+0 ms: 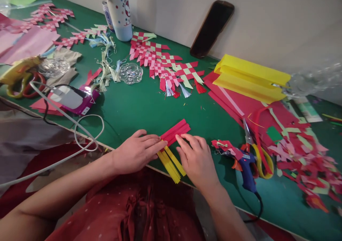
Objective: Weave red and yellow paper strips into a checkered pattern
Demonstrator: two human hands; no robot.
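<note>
Red paper strips (179, 128) lie side by side near the front edge of the green table, slanting up to the right. Yellow paper strips (169, 163) cross them and reach down past the table edge. My left hand (139, 150) presses flat with its fingertips where the red and yellow strips meet. My right hand (196, 155) rests at the strips' right side, its index fingertip touching the red paper and its fingers bent and apart. The crossing itself is partly covered by the left fingers.
A blue glue gun (247, 166) and scissors (263, 160) lie right of my right hand, beside paper scraps (307, 155). Woven paper pieces (160, 61), a bottle (120, 13) and a phone (212, 27) are behind. A white cable (88, 144) loops at left.
</note>
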